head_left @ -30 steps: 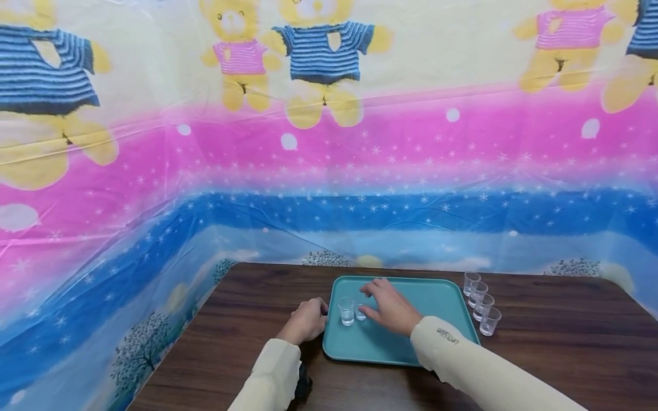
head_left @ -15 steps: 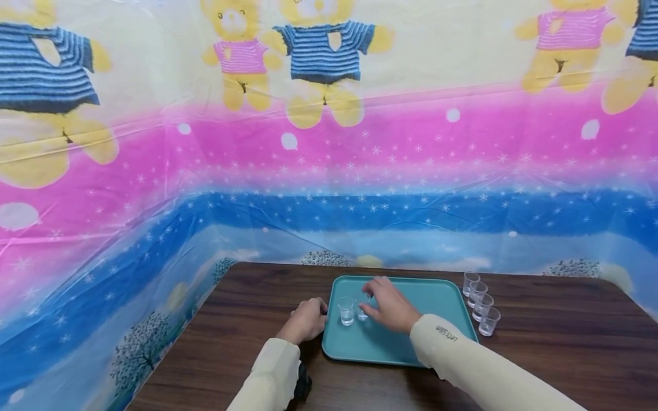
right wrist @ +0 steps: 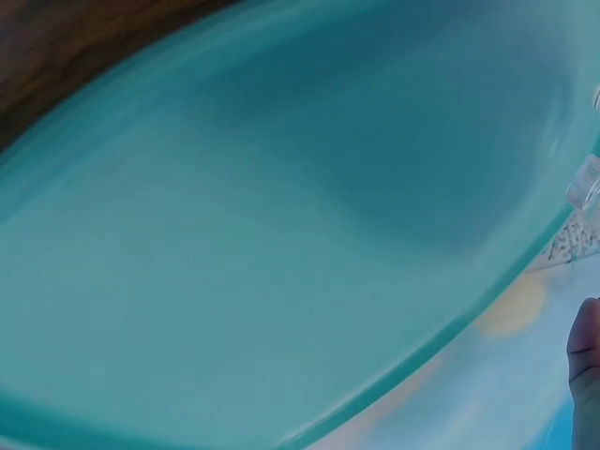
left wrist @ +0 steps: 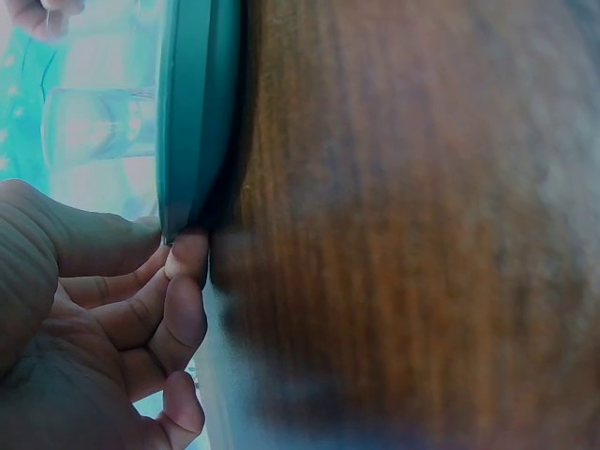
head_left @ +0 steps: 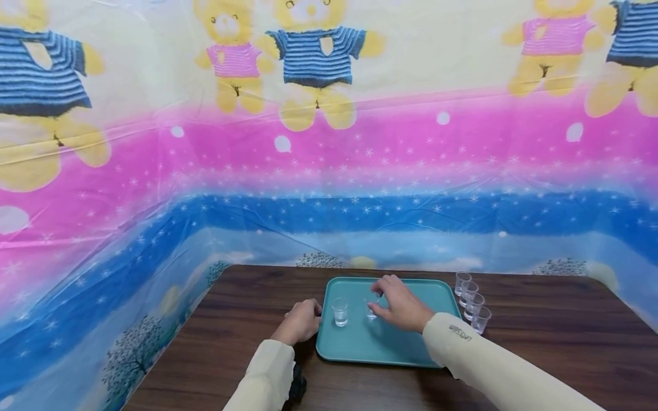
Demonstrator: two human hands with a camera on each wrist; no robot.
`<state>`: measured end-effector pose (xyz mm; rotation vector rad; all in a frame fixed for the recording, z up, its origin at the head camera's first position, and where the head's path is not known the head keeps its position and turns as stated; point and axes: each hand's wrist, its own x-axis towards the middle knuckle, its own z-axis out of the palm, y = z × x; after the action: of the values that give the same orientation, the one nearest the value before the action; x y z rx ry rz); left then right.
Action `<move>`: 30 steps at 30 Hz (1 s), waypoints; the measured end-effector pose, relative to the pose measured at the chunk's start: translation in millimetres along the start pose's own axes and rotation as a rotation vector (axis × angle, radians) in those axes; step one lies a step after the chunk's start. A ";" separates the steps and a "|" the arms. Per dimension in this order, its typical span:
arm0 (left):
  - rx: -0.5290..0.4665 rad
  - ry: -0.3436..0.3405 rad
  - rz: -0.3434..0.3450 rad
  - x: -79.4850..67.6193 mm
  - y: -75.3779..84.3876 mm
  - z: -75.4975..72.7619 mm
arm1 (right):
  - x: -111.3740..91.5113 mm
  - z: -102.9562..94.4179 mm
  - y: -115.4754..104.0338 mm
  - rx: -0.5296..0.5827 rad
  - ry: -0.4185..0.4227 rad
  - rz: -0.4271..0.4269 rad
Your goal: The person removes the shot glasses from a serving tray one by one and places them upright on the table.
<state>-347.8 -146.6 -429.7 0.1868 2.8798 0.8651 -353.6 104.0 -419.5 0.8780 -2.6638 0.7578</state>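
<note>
In the head view, my right hand is over the teal tray, thumb and fingers pinching a small clear shot glass, partly hidden behind them. A second shot glass stands upright on the tray to its left, with what looks like clear liquid low inside. My left hand is at the tray's left edge. Up close in the left wrist view, its thumb and index finger pinch the tray rim. The right wrist view shows mostly bare tray and one fingertip at its right edge.
Several clear shot glasses stand in a slanting row on the dark wooden table, just right of the tray. A patterned curtain with printed bears hangs behind and to the left of the table.
My right hand has moved right with its shot glass, widening the gap to the other glass on the tray. The left hand stays at the tray edge. The head view has shifted slightly.
</note>
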 end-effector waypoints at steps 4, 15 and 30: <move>0.004 -0.005 -0.006 1.0 -0.3 0.0 | -7.4 -8.8 6.0 -0.015 0.001 0.000; 0.009 -0.008 -0.006 2.9 -0.7 0.0 | -26.7 -31.4 25.4 -0.052 -0.008 0.053; 0.009 -0.002 0.007 2.6 -0.4 2.0 | -59.2 -62.7 59.3 -0.141 0.018 0.070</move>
<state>-350.1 -145.4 -431.8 0.1991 2.8833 0.8521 -339.0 207.4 -412.6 0.7432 -2.7057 0.5803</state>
